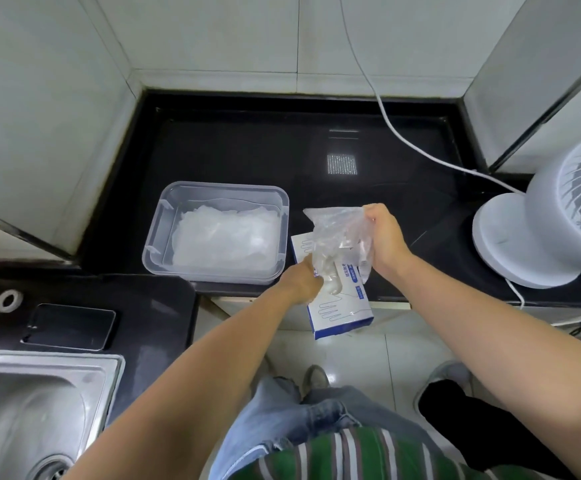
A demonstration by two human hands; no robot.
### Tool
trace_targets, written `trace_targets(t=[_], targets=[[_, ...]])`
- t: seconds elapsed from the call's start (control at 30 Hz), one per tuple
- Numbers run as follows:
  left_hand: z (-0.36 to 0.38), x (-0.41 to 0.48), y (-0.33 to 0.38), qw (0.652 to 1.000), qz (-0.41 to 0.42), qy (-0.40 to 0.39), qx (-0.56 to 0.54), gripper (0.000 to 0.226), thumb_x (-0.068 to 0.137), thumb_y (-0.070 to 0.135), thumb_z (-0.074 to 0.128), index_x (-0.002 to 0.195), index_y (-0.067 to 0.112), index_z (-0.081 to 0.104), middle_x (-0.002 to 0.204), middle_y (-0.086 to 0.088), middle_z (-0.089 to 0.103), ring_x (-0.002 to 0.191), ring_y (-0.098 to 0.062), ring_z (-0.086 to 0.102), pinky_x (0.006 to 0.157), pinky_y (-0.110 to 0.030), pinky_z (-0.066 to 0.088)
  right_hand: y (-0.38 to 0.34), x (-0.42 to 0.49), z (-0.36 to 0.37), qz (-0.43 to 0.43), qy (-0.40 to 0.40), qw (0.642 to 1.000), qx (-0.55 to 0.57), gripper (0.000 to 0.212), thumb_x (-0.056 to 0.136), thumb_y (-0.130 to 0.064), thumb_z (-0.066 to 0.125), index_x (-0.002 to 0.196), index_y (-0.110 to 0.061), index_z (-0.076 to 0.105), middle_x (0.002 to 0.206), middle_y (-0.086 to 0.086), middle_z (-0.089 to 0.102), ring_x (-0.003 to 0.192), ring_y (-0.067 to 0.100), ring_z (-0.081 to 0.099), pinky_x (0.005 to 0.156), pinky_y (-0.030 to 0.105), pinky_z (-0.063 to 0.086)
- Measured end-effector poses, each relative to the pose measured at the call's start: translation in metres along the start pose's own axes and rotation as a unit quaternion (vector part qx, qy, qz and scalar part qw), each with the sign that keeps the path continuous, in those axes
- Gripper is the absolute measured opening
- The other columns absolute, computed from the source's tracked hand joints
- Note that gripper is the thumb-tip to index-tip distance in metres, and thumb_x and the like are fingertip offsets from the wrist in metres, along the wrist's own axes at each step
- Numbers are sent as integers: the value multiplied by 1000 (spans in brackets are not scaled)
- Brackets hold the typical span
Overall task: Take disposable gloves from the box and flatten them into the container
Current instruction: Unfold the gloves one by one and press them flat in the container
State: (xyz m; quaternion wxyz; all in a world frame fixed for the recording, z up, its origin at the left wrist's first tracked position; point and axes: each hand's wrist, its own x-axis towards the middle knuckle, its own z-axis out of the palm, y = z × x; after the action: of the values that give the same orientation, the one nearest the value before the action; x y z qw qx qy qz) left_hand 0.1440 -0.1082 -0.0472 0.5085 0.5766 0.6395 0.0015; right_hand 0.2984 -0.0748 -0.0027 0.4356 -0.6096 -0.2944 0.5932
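A clear plastic glove (337,233) hangs stretched above the white and blue glove box (339,303), which lies at the black counter's front edge and overhangs it. My right hand (384,237) pinches the glove's upper right edge. My left hand (303,280) grips its lower end just over the box. To the left stands the clear rectangular container (154,237) holding a flat pile of translucent gloves (226,237).
A white fan (541,220) stands at the right with its cable (403,136) running across the black counter (247,147). A phone (69,325), a tape roll (8,300) and a steel sink (33,410) lie at the lower left. Tiled walls close in the counter.
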Motion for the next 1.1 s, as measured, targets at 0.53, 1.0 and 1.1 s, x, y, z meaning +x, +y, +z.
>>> trace_targets(t=[0.53,1.0,1.1], targets=[[-56,-4,44,916,41,163,-363,14,95,18,55,88,7,61,87,-7,61,80,-19,59,72,-30,51,-3,2,1,25,-105,988,-108,30,76,-40,51,90,-14,55,85,12,53,80,28,50,76,42,40],[-99,-15,21,916,100,251,-298,32,99,40,47,88,11,56,81,-3,53,75,-13,50,73,-33,47,-19,-1,67,-50,-255,936,-238,81,73,-37,76,139,-26,30,125,-1,56,115,13,60,95,32,52],[-109,-19,11,917,111,258,-283,32,102,27,38,77,13,52,72,1,47,68,-11,43,66,-27,38,-18,0,83,-52,-207,949,-230,64,76,-16,70,132,-15,39,115,7,59,101,18,65,85,29,56]])
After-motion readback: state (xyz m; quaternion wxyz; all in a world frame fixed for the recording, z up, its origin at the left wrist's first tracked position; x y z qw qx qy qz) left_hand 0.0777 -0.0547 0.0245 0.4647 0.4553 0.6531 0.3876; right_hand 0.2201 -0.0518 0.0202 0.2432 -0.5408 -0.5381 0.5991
